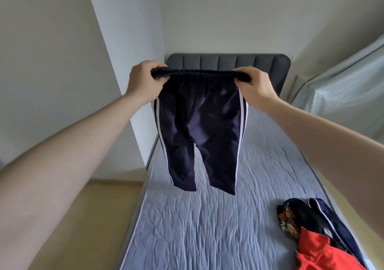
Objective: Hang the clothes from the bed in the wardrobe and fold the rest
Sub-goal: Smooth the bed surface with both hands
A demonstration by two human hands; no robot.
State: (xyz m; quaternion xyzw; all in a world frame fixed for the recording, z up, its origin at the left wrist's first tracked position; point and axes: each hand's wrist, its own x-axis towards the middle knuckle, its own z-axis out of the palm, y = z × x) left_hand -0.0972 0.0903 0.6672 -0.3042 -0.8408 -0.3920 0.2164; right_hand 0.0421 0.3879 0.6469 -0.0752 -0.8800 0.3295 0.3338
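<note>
Navy track trousers (199,128) with white side stripes hang in the air above the bed (207,228), legs pointing down and clear of the mattress. My left hand (143,80) grips the left end of the elastic waistband. My right hand (255,84) grips the right end, and the waistband is stretched straight between them. A pile of clothes lies at the bed's near right corner: a red garment (320,253), a navy piece with a white stripe (332,220) and a patterned brown cloth (287,224).
A dark grey padded headboard (228,62) closes the far end of the bed. White wall runs along the left, with wooden floor (108,207) beside the bed. A pale curtain (349,86) hangs at the right.
</note>
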